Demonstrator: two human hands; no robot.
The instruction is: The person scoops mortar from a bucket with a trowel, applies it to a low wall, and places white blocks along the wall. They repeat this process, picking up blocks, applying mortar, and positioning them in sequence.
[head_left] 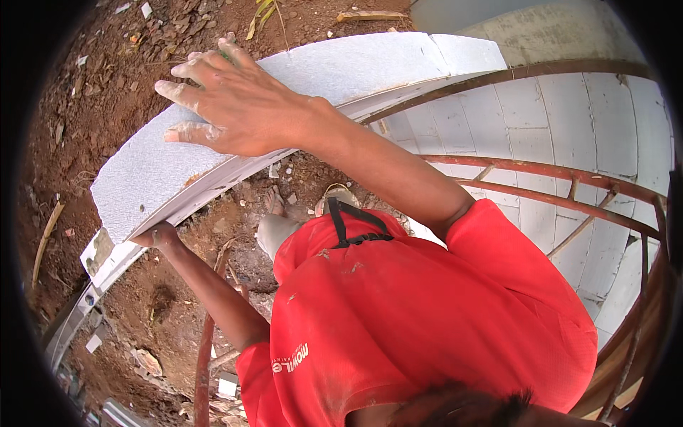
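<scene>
A long white lightweight concrete block (341, 67), rough on top, lies along the top of a narrow white wall and bows with the lens. My right hand (231, 103) rests flat on its upper face, fingers spread and dusted with pale powder. Below the block's near left end, my left hand (158, 235) is closed against the lower edge, its fingers partly hidden. Grey mortar (100, 250) sticks to the piece at that left end. A seam crosses the white surface toward the far right.
A red metal scaffold frame (541, 169) runs along the right, before a white block wall (569, 114). Another rusty pole (205, 356) stands at lower left. Brown soil (64, 142) with stones and white chips lies beyond the block and around my feet (334, 198).
</scene>
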